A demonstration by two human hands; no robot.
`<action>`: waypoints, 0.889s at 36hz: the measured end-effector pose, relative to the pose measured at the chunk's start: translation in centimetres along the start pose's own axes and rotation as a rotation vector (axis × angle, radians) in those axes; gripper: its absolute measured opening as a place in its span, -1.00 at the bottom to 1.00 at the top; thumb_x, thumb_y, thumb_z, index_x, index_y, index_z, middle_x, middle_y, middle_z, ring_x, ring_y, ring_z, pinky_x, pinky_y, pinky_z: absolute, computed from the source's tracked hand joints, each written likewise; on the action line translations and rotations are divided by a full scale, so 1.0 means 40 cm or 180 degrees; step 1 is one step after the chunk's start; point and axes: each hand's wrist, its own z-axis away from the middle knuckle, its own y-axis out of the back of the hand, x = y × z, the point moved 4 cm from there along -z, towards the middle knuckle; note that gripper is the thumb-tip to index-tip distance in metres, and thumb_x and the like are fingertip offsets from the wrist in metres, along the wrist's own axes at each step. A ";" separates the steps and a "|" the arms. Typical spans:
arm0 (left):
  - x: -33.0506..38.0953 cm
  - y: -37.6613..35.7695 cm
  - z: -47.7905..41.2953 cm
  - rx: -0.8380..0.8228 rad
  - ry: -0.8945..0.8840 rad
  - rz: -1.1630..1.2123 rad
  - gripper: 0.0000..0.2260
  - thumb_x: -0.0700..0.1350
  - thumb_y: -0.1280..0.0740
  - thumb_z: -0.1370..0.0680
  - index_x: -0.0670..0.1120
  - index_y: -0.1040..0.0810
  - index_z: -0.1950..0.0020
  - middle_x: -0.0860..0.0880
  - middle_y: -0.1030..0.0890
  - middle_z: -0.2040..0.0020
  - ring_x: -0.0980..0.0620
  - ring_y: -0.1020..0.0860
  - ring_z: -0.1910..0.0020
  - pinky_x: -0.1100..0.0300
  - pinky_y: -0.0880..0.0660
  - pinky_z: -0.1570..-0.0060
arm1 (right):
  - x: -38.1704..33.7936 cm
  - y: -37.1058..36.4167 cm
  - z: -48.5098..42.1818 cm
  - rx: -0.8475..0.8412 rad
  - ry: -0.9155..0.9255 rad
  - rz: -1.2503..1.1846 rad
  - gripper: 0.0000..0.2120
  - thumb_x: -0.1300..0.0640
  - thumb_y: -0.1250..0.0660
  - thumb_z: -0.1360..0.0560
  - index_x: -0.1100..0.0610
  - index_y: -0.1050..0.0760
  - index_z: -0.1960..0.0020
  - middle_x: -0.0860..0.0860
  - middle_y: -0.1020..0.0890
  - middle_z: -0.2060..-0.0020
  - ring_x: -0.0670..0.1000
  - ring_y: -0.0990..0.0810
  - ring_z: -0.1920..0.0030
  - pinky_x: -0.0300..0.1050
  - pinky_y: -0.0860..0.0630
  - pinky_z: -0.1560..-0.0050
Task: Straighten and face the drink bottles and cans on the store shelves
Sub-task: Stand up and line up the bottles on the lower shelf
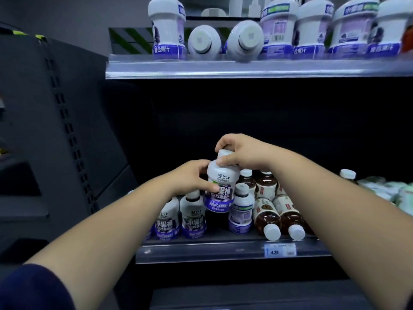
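Observation:
A white juice bottle with a purple label (220,193) hangs upright above the lower shelf (223,249), label facing me. My left hand (192,177) grips its body from the left. My right hand (239,154) grips its white cap from above. Below it, two matching juice bottles (181,218) stand at the shelf's front left, and a third (241,211) stands to the right with its back label showing. Two brown tea bottles (279,218) lie on their sides, caps toward me, with more upright tea bottles (266,183) behind.
The upper shelf (245,68) carries several white and purple juice bottles; two of them (223,41) lie on their sides with caps toward me. Pale green packs (388,191) sit at the lower shelf's right. A price tag (280,250) marks the lower edge. A dark panel (67,130) rises at left.

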 end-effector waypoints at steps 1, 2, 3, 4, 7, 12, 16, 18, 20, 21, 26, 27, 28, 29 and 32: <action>-0.012 0.017 -0.004 0.0002 0.0089 -0.0475 -0.46 -0.15 -0.56 -0.42 -0.02 -0.50 -0.37 0.07 -0.60 -0.27 0.15 -0.54 -0.25 0.25 -0.44 -0.17 | 0.004 -0.009 0.000 -0.0022 0.0011 0.0168 -0.73 0.06 -0.53 -0.45 -0.03 -0.53 -0.09 0.01 -0.65 -0.04 0.05 -0.65 -0.01 -0.01 -0.65 0.04; -0.031 0.033 -0.009 0.0008 0.0226 -0.0939 -0.42 -0.10 -0.55 -0.43 -0.02 -0.47 -0.42 0.07 -0.54 -0.35 0.12 -0.49 -0.32 0.23 -0.40 -0.24 | 0.010 -0.020 0.000 -0.0046 0.0022 0.0356 -0.72 0.05 -0.54 -0.45 -0.03 -0.53 -0.09 -0.01 -0.64 -0.04 0.03 -0.64 -0.01 -0.03 -0.64 0.03; -0.052 0.048 -0.010 -0.0013 0.0404 -0.1302 -0.40 -0.08 -0.54 -0.45 -0.01 -0.44 -0.46 0.06 -0.50 -0.39 0.08 -0.46 -0.36 0.20 -0.38 -0.29 | 0.017 -0.032 -0.001 -0.0071 0.0030 0.0536 -0.71 0.03 -0.54 -0.44 -0.03 -0.53 -0.09 -0.03 -0.62 -0.04 0.01 -0.62 -0.01 -0.03 -0.63 0.01; -0.077 0.057 -0.009 -0.0070 0.0589 -0.1517 -0.40 -0.06 -0.52 -0.47 0.00 -0.42 -0.47 0.06 -0.49 -0.41 0.06 -0.46 -0.36 0.16 -0.39 -0.31 | 0.026 -0.046 -0.003 -0.0111 0.0026 0.0683 -0.70 0.02 -0.55 -0.43 -0.03 -0.53 -0.10 -0.05 -0.61 -0.04 0.00 -0.61 -0.02 -0.02 -0.62 -0.01; -0.127 0.060 0.000 -0.0253 0.0890 -0.1776 -0.50 -0.03 -0.48 -0.50 0.06 -0.47 -0.43 0.06 -0.55 -0.32 0.06 -0.51 -0.24 0.09 -0.44 -0.27 | 0.054 -0.084 -0.009 -0.0273 -0.0029 0.0918 -0.68 0.00 -0.55 -0.43 -0.04 -0.53 -0.12 -0.09 -0.58 -0.05 -0.03 -0.59 -0.03 -0.02 -0.60 -0.05; -0.157 0.063 -0.001 -0.0296 0.0963 -0.1633 -0.62 -0.01 -0.45 -0.53 0.18 -0.51 -0.33 0.12 -0.59 -0.18 0.07 -0.55 -0.15 0.04 -0.49 -0.21 | 0.085 -0.124 -0.018 -0.0423 -0.0002 0.1176 -0.64 0.02 -0.54 -0.43 -0.02 -0.52 -0.17 -0.13 -0.54 -0.03 -0.06 -0.54 0.00 -0.13 -0.51 0.08; -0.148 0.068 -0.002 -0.0532 0.0975 -0.1735 -0.65 -0.02 -0.44 -0.53 0.22 -0.51 -0.29 0.20 -0.59 -0.08 0.13 -0.56 0.00 0.09 -0.51 0.02 | 0.095 -0.138 -0.036 -0.0415 0.0044 0.1283 -0.63 0.05 -0.54 -0.44 0.02 -0.52 -0.19 -0.12 -0.53 -0.02 -0.08 -0.51 0.03 -0.20 -0.41 0.17; -0.147 0.070 -0.009 -0.0566 0.0961 -0.1814 -0.69 -0.02 -0.45 -0.53 0.23 -0.53 -0.23 0.22 -0.59 -0.08 0.11 -0.56 -0.04 0.03 -0.52 -0.10 | 0.100 -0.148 -0.048 -0.0440 0.0057 0.1334 -0.62 0.05 -0.54 -0.44 0.02 -0.52 -0.19 -0.12 -0.52 -0.03 -0.07 -0.51 0.00 -0.22 -0.40 0.20; -0.152 0.070 -0.011 -0.0577 0.0977 -0.1867 -0.71 -0.01 -0.45 -0.52 0.26 -0.53 -0.19 0.23 -0.60 -0.07 0.10 -0.56 -0.10 -0.05 -0.49 -0.22 | 0.109 -0.158 -0.055 -0.0458 0.0031 0.1377 -0.62 0.04 -0.54 -0.45 0.01 -0.51 -0.21 -0.13 -0.51 -0.04 -0.07 -0.50 -0.01 -0.26 -0.36 0.24; -0.156 0.071 -0.012 -0.0570 0.0990 -0.1868 -0.71 0.00 -0.45 -0.52 0.28 -0.53 -0.18 0.23 -0.61 -0.07 0.09 -0.57 -0.10 -0.06 -0.48 -0.23 | 0.116 -0.161 -0.058 -0.0433 -0.0005 0.1344 -0.62 0.04 -0.53 -0.45 0.01 -0.51 -0.21 -0.13 -0.50 -0.04 -0.07 -0.50 -0.02 -0.26 -0.35 0.24; -0.160 0.070 -0.010 -0.0574 0.1007 -0.1780 -0.71 0.01 -0.43 -0.53 0.25 -0.52 -0.22 0.20 -0.62 -0.11 0.09 -0.57 -0.12 -0.08 -0.47 -0.26 | 0.147 -0.159 -0.067 -0.0358 -0.0128 0.1237 -0.66 0.02 -0.53 -0.45 -0.06 -0.49 -0.14 -0.08 -0.54 -0.13 0.00 -0.54 -0.14 -0.12 -0.47 0.00; -0.157 0.070 -0.009 -0.0584 0.1014 -0.1782 -0.70 0.00 -0.43 -0.54 0.24 -0.52 -0.23 0.19 -0.61 -0.12 0.08 -0.56 -0.12 -0.08 -0.47 -0.26 | 0.145 -0.158 -0.067 -0.0370 -0.0114 0.1277 -0.65 0.02 -0.53 -0.45 -0.04 -0.50 -0.16 -0.08 -0.55 -0.14 0.01 -0.54 -0.14 -0.10 -0.49 -0.03; -0.155 0.069 -0.009 -0.0594 0.1024 -0.1794 -0.69 0.01 -0.42 -0.54 0.23 -0.51 -0.26 0.19 -0.61 -0.14 0.08 -0.56 -0.13 -0.07 -0.47 -0.27 | 0.142 -0.158 -0.067 -0.0382 -0.0086 0.1318 -0.63 0.02 -0.53 -0.45 -0.02 -0.51 -0.19 -0.08 -0.55 -0.13 0.00 -0.54 -0.14 -0.09 -0.49 -0.04; -0.152 0.069 -0.008 -0.0601 0.1041 -0.1813 -0.68 0.01 -0.42 -0.55 0.22 -0.50 -0.28 0.18 -0.60 -0.15 0.08 -0.55 -0.13 -0.07 -0.46 -0.27 | 0.137 -0.159 -0.066 -0.0397 -0.0056 0.1359 -0.62 0.03 -0.53 -0.45 0.00 -0.51 -0.21 -0.08 -0.54 -0.13 -0.01 -0.53 -0.13 -0.10 -0.47 -0.04; -0.153 0.071 -0.005 -0.0597 0.1069 -0.1863 -0.69 0.02 -0.41 -0.55 0.24 -0.50 -0.27 0.18 -0.60 -0.15 0.07 -0.55 -0.12 -0.07 -0.48 -0.25 | 0.135 -0.168 -0.060 -0.0416 -0.0019 0.1491 -0.60 0.02 -0.52 -0.45 0.03 -0.50 -0.23 -0.08 -0.54 -0.10 -0.02 -0.52 -0.12 -0.10 -0.47 -0.05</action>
